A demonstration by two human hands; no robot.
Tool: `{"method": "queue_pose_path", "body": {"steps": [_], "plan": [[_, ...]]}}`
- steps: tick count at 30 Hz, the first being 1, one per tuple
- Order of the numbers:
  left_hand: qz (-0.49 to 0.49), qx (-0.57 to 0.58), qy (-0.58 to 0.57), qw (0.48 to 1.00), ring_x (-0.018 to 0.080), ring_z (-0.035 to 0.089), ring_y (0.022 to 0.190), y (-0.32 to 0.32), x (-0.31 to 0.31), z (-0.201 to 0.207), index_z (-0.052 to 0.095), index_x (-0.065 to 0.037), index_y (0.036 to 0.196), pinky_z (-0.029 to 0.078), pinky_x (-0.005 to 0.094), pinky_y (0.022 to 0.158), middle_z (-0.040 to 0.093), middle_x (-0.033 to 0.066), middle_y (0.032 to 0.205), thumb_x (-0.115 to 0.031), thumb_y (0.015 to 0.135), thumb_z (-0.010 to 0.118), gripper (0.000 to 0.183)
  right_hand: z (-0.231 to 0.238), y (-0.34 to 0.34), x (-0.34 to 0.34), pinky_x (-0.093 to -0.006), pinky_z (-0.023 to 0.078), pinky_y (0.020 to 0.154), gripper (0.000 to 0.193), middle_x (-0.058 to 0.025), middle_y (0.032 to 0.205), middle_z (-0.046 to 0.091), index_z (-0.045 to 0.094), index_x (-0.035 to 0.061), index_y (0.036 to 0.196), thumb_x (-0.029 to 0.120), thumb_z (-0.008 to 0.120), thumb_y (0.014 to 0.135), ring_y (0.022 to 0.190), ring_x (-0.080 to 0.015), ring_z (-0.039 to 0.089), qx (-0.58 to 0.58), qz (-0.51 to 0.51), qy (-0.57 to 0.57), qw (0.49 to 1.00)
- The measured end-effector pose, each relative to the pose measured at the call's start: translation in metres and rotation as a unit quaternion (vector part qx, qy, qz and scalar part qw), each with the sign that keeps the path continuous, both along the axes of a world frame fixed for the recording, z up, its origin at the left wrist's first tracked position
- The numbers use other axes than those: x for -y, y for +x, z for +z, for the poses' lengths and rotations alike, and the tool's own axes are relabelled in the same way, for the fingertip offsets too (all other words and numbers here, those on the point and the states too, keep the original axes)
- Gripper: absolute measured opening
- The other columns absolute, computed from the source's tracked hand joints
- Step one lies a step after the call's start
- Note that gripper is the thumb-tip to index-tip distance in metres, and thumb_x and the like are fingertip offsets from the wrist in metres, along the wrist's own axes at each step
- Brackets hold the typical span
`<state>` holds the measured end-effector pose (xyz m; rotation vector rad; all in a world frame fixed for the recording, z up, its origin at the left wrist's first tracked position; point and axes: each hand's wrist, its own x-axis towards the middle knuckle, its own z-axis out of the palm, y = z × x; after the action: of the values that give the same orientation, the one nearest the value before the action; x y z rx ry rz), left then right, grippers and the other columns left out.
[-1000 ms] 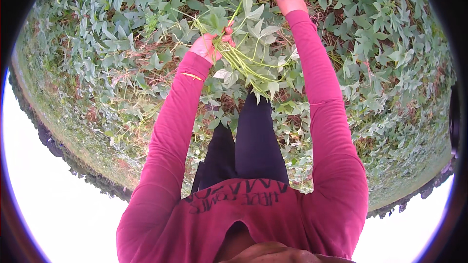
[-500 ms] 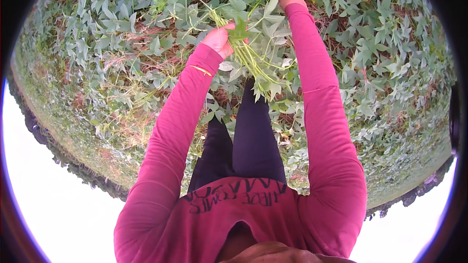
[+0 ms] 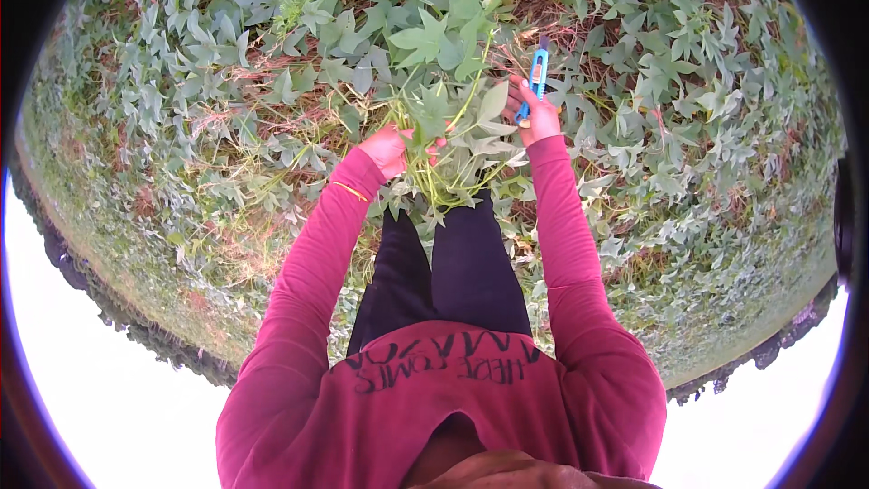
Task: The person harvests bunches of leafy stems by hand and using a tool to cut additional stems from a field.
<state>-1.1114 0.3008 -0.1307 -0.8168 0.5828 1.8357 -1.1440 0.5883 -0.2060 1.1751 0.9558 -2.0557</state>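
Observation:
In front of my legs, my left hand [image 3: 389, 150] is closed around a bunch of leafy green vine cuttings [image 3: 444, 163]. Their long stems hang toward my knees, and the leafy tops point away from me. To the right, my right hand [image 3: 536, 114] holds a blue utility knife [image 3: 539, 72] against its palm, the dark blade end pointing away from me. Some of the right fingers are spread beside the leaves of the bunch. Leaves partly hide the fingers of my left hand.
Low, lobed-leaf vines [image 3: 697, 118] spread over the ground all around me. Dry brown straw [image 3: 552, 14] shows between the plants beyond my right hand and on the left. My dark-trousered legs [image 3: 475, 263] stand among the vines.
Both hands have drawn back toward my body, the right one much farther. The knife, mostly hidden before, now shows in full. More leafy vine now stands in the bunch at my left hand.

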Motion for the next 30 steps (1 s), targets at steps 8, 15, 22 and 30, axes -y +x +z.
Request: {"method": "queue_pose_path", "body": {"steps": [8, 15, 22, 30], "plan": [[-0.077, -0.03, -0.117, 0.99, 0.0127, 0.061, 0.082, 0.013, -0.031, 0.023, 0.061, -0.002, 0.123, 0.052, 0.0296, 0.071, 0.065, 0.0052, 0.103, -0.019, 0.093, 0.066, 0.034, 0.086, -0.04, -0.009, -0.0312, 0.047, 0.061, 0.027, -0.0068, 0.092, 0.063, 0.06, 0.004, 0.12, 0.017, 0.056, 0.098, 0.066, -0.0133, 0.054, -0.1, -0.12, -0.057, 0.986], [0.183, -0.055, -0.211, 0.959, 0.0156, 0.063, 0.097, -0.001, -0.009, 0.085, 0.052, -0.005, 0.135, 0.055, 0.0333, 0.085, 0.065, 0.0069, 0.114, -0.015, 0.099, 0.057, 0.038, 0.166, -0.027, 0.061, -0.0275, 0.041, 0.072, 0.009, 0.0, 0.084, 0.051, 0.068, 0.0075, 0.097, 0.015, 0.069, 0.091, 0.077, -0.0128, 0.049, -0.368, 0.168, 0.56, 0.723], [0.27, -0.163, -0.383, 0.868, 0.012, 0.064, 0.088, 0.03, 0.063, 0.134, 0.058, 0.002, 0.126, 0.052, 0.0269, 0.083, 0.067, 0.005, 0.098, -0.007, 0.097, 0.06, 0.031, 0.156, 0.007, 0.181, -0.0292, 0.05, 0.068, 0.019, -0.0078, 0.086, 0.065, 0.068, 0.0014, 0.104, 0.002, 0.069, 0.085, 0.074, -0.0162, 0.062, -0.393, 0.288, 0.164, 0.858], [0.032, -0.054, -0.295, 0.954, 0.0148, 0.067, 0.091, 0.156, 0.097, 0.076, 0.065, 0.0, 0.118, 0.049, 0.0309, 0.09, 0.071, 0.0062, 0.094, -0.013, 0.094, 0.065, 0.027, -0.01, -0.314, 0.302, -0.0481, 0.046, 0.092, 0.03, -0.0142, 0.103, 0.069, 0.068, 0.0037, 0.107, 0.022, 0.069, 0.084, 0.1, -0.0339, 0.063, -0.517, 0.304, 0.42, 0.681]]}}
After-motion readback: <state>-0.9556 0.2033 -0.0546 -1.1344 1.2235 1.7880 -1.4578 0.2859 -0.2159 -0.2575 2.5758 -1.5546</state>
